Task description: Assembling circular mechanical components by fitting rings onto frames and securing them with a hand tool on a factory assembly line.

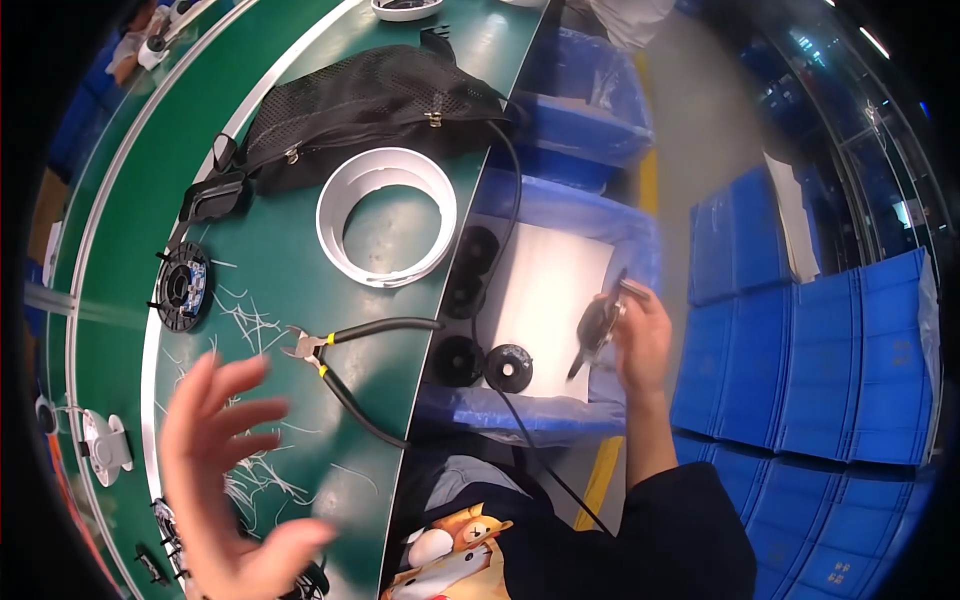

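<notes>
My right hand [645, 340] is raised over a blue bin and grips a dark round part [597, 322], seen nearly edge-on and slightly blurred. My left hand [225, 490] hovers over the green table, fingers spread and nothing in it. Beyond it lie diagonal cutters [308, 347] with black handles, jaws toward the left and handles apart. Thin white offcuts [250, 325] are scattered around the left hand. Farther off rests a black round part with a circuit board [183, 288]. A white ring [336, 235] stands beyond the cutters.
The lined blue bin [630, 215] holds a white sheet [550, 290] and several black discs [508, 368]. A black mesh bag [350, 105] lies across the far table. One black cable [540, 455] hangs over the bin. Blue crates [830, 360] are stacked at right.
</notes>
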`<state>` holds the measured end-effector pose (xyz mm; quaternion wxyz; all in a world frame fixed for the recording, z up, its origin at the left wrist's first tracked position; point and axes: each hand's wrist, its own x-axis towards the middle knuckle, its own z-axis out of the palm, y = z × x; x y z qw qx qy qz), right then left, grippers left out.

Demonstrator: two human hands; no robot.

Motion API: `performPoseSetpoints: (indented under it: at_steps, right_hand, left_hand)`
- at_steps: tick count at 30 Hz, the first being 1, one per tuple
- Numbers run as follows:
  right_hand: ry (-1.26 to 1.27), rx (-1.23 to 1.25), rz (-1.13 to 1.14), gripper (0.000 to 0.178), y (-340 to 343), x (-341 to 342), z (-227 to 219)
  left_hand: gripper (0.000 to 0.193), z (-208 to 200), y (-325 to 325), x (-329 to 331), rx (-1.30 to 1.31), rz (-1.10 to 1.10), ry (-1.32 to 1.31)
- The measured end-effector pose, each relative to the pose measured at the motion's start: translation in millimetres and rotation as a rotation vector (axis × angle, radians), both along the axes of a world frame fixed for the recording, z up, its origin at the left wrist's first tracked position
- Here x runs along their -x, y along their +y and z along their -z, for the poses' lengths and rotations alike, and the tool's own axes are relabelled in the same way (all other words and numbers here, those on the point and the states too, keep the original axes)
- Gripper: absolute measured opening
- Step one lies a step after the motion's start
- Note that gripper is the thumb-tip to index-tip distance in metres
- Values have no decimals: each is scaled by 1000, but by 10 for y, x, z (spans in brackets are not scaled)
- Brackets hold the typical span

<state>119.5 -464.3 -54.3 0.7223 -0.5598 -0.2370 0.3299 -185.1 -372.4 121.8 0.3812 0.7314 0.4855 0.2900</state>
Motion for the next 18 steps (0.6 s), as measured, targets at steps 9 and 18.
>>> performPoseSetpoints:
  at_steps: [9,18]
  right_hand:
    - [-714,912,212,26,133,-691,2778]
    - [-639,1162,60,61,93,-651,3381]
  left_hand:
    - [62,435,261,1317,-57,-298,116]
    - [51,981,1727,1565,-286,-414,249]
